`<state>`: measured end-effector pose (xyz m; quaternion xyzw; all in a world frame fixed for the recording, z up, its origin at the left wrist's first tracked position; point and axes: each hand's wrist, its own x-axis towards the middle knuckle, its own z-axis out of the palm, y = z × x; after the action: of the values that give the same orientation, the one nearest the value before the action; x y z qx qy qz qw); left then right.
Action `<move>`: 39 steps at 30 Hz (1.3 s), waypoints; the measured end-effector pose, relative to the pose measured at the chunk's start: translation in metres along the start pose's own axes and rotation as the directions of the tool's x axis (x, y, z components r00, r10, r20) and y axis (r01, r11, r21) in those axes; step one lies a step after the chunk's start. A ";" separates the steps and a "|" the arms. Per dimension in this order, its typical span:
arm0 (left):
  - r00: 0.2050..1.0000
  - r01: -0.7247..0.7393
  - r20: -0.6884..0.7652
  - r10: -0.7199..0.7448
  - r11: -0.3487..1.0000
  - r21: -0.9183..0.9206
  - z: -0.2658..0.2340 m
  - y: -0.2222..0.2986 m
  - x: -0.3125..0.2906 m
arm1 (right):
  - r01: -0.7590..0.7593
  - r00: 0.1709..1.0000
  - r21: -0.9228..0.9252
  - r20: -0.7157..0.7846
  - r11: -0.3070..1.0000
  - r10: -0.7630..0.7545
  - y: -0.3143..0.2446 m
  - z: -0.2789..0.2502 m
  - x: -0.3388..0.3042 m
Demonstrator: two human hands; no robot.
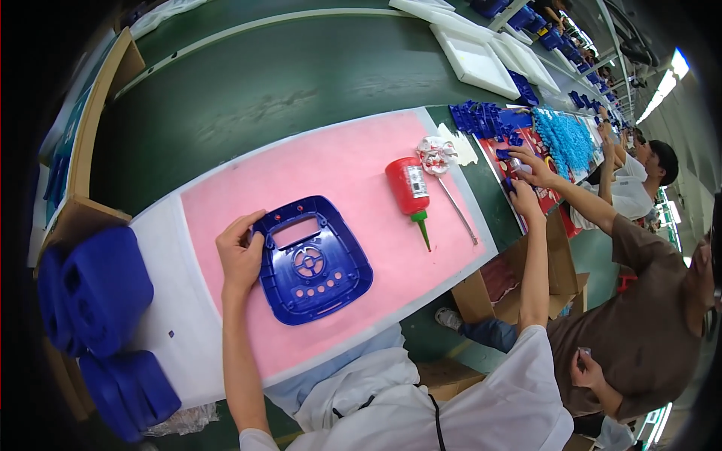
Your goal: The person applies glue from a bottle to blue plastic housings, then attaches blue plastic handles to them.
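My left hand (242, 252) grips the upper left edge of a blue plastic housing panel (342, 282), thumb on top. The panel lies on a pink mat (406, 274) with its ribbed inner side up. It has a handle slot, a round grille and a row of holes. My right hand (526, 201) is stretched far to the right, past the mat, with its fingers closed at a small blue plastic part (511, 183). Between the two hands lie a red squeeze bottle (407, 185) with a green nozzle and a metal rod (459, 210) with a crumpled white wad at its end.
Blue housings (109, 289) are stacked at the left edge. Small blue parts (481, 120) and light-blue pieces (562, 141) lie at the right. A co-worker's hand (532, 167) reaches in close to my right hand. Below stands an open cardboard box (553, 259). White foam trays (472, 60) lie farther back.
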<state>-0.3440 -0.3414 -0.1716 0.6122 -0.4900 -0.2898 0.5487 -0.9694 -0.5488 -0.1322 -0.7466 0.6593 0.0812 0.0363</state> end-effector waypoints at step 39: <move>0.844 -0.530 -0.043 0.534 0.844 0.085 0.001 0.049 -0.007 | -0.015 0.889 0.971 -0.096 -0.237 -0.448 -0.466 -0.051 -0.086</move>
<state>-0.3614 -0.3310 -0.1261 0.4802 -0.6321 -0.0891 0.6017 -0.5145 -0.4132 -0.0916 -0.5263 0.3164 -0.3495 0.7076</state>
